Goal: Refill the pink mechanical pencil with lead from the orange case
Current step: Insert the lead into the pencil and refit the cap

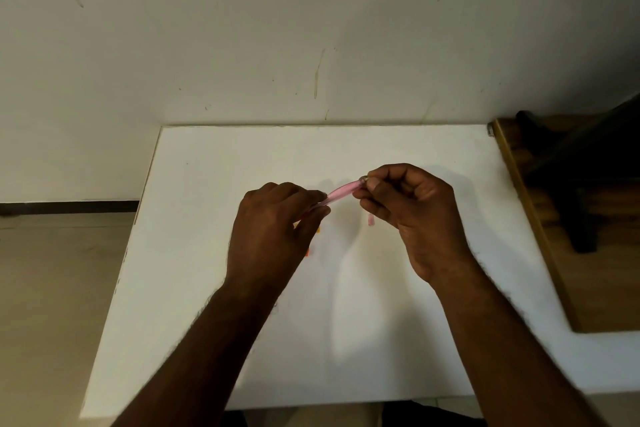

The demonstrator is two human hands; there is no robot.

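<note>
Head view, from near to far: two bare forearms are seen rising from the near edge of the white table (194,288), and both hands are met above its middle. The left hand (273,229) is curled around the lower part of the pink mechanical pencil (341,191), so that the barrel is kept steady and slanted, its far end raised toward the right. The right hand (408,215) is closed in a pinch at that raised end, where a small metal ring (364,179) is visible; whether a lead, the cap or only the ring is pinched cannot be told, because the fingertips cover it. This two-handed hold is judged to serve the opening or feeding of the top of the pencil, one hand fixing and the other working.

A small pink piece (371,219) is seen just below the right hand; it may be the removed cap, but whether it lies on the table or hangs from the fingers is not clear. Under the left hand, little orange parts are showing, most likely the orange case (307,251), which is almost fully hidden.

The pencil is pale pink, slim and somewhat translucent, held above the table and not touching it. Its tip is hidden inside the left hand.

Beyond the far edge a marked white wall (311,28) is standing. By the right edge a wooden surface (588,270) with a dark object is placed.
</note>
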